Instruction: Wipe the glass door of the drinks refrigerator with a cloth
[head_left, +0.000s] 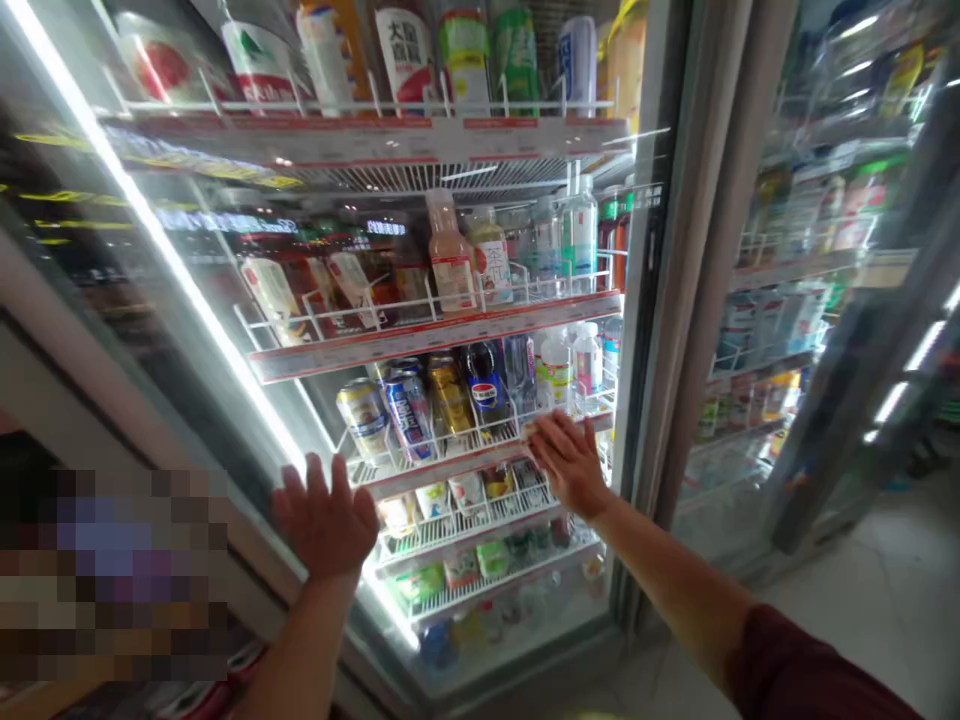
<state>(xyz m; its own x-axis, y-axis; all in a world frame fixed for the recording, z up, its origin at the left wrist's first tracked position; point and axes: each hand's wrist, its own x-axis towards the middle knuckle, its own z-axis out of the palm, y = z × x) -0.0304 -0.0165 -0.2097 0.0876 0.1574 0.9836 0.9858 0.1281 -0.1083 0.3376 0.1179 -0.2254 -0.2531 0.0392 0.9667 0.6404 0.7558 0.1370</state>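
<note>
My left hand [326, 515] is raised, empty, with its fingers spread, at the left side of a lit drinks cooler. My right hand [566, 465] reaches to the front edge of a middle shelf [450, 468], fingers stretched out and nothing visible in them. Whether its fingertips touch that edge I cannot tell. On this shelf stand a pale can [363, 415], a blue and silver can [407, 412], a gold can [450, 395] and a dark cola bottle [486, 385]. Small clear bottles [556, 365] stand just above my right hand.
More bottles stand on the upper shelves, including a pink bottle [450, 255]. Lower wire racks [435, 595] hold further drinks. A bright light strip [187, 270] runs down the left side. A metal frame post [675, 330] borders the right, with another cooler [795, 270] beyond.
</note>
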